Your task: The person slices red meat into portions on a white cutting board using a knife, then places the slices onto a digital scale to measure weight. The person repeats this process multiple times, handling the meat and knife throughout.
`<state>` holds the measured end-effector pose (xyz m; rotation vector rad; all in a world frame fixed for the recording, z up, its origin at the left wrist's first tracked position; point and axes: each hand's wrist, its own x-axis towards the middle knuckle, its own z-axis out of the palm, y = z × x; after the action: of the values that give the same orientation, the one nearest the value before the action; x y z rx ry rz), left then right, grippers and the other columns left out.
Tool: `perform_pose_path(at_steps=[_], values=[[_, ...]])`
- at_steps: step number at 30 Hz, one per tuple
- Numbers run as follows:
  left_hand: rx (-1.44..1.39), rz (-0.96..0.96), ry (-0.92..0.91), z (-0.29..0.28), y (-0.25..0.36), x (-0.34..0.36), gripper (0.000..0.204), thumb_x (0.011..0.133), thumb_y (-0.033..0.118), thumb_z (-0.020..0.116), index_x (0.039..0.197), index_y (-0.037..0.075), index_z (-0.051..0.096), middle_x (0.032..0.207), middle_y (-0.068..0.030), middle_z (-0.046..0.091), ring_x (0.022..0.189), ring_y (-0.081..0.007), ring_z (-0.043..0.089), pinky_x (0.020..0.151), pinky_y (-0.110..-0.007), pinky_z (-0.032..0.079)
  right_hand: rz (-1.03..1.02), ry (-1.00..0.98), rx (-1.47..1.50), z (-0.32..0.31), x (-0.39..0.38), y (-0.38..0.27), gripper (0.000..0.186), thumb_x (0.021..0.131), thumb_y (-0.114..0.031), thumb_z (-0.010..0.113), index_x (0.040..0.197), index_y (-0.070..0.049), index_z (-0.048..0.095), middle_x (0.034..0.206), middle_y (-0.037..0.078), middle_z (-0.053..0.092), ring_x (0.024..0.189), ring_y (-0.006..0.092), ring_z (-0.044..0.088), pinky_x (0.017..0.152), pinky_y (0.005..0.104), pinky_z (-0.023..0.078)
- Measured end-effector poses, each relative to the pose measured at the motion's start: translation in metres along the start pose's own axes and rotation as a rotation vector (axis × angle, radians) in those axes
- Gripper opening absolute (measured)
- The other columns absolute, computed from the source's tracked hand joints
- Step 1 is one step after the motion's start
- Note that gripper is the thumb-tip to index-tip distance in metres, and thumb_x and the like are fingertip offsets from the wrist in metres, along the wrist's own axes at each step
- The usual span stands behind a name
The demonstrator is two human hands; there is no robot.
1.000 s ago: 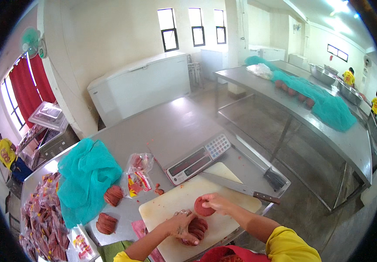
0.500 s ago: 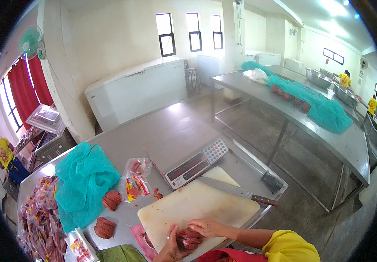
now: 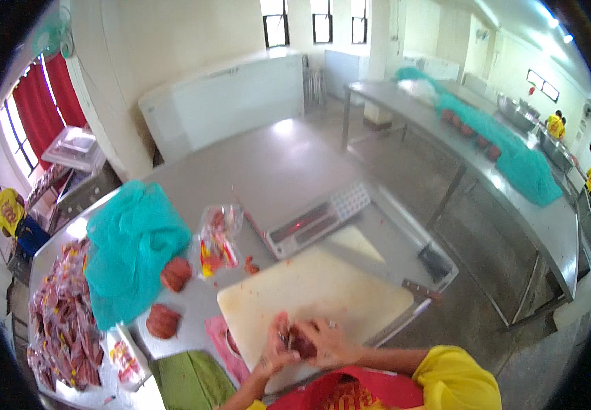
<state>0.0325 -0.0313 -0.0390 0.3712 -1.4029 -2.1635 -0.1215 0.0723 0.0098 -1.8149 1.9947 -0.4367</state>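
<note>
My left hand (image 3: 276, 352) and my right hand (image 3: 333, 343) are closed round a reddish-brown stack of meat slices (image 3: 302, 340) near the lower edge of the white cutting board (image 3: 254, 301), partly hiding it; the view is blurred. A long knife (image 3: 418, 289) with a wooden handle lies across the board's right side. A scale (image 3: 316, 220) sits just beyond the board. To the left are two more meat stacks (image 3: 163, 321), a clear printed bag with meat (image 3: 217, 239), a crumpled teal mesh (image 3: 131, 253), many bagged meat packs (image 3: 63, 321), a pink cloth (image 3: 223, 342) and a green cloth (image 3: 189, 383).
The steel table (image 3: 275, 157) holds all this. A second steel table (image 3: 555, 239) at the right bears mesh-covered meat and large bowls (image 3: 514, 109). People in yellow shirts are at the far left (image 3: 9, 212) and far right (image 3: 554, 124). White chest freezers (image 3: 220, 102) line the back.
A second ago my right hand held a single round slice apart from the stack; now both hands are together round the stack. The whole view has tilted, raising the scene in the picture.
</note>
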Motion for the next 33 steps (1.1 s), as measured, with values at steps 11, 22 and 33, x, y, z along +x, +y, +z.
perform_pose_path(at_steps=[11, 22, 33], values=[[0.187, 0.152, 0.507, -0.026, 0.073, -0.049, 0.080, 0.070, 0.008, 0.071, 0.140, 0.006, 0.032, 0.140, -0.0143, 0.040, 0.124, -0.0243, 0.045, 0.102, -0.040, 0.034, -0.255, 0.754, 0.712, -0.099, 0.185, 0.036, 0.043, 0.064, -0.018, 0.078, 0.099, -0.008, 0.056, 0.082, 0.012, 0.063, 0.066, 0.0219, 0.062, 0.057, 0.0310, 0.048], [0.504, -0.043, 0.287, -0.027, 0.046, -0.048, 0.065, 0.089, 0.002, 0.056, 0.145, 0.006, 0.024, 0.142, -0.0147, 0.039, 0.120, -0.0227, 0.048, 0.094, -0.032, 0.042, 0.229, 0.341, 0.013, -0.188, 0.277, 0.078, 0.093, 0.073, -0.050, 0.067, 0.144, -0.011, 0.023, 0.143, 0.030, 0.026, 0.134, 0.0457, 0.025, 0.105, 0.0583, 0.025], [0.667, 0.236, 0.197, 0.214, 0.011, 0.135, 0.049, 0.090, 0.004, 0.057, 0.135, -0.002, 0.038, 0.125, -0.0184, 0.055, 0.107, -0.0244, 0.057, 0.095, -0.034, 0.044, 0.170, 0.349, -0.058, -0.305, -0.113, 0.291, 0.086, 0.084, -0.046, 0.058, 0.145, -0.002, 0.016, 0.144, 0.031, 0.026, 0.136, 0.0420, 0.025, 0.108, 0.0512, 0.025]])
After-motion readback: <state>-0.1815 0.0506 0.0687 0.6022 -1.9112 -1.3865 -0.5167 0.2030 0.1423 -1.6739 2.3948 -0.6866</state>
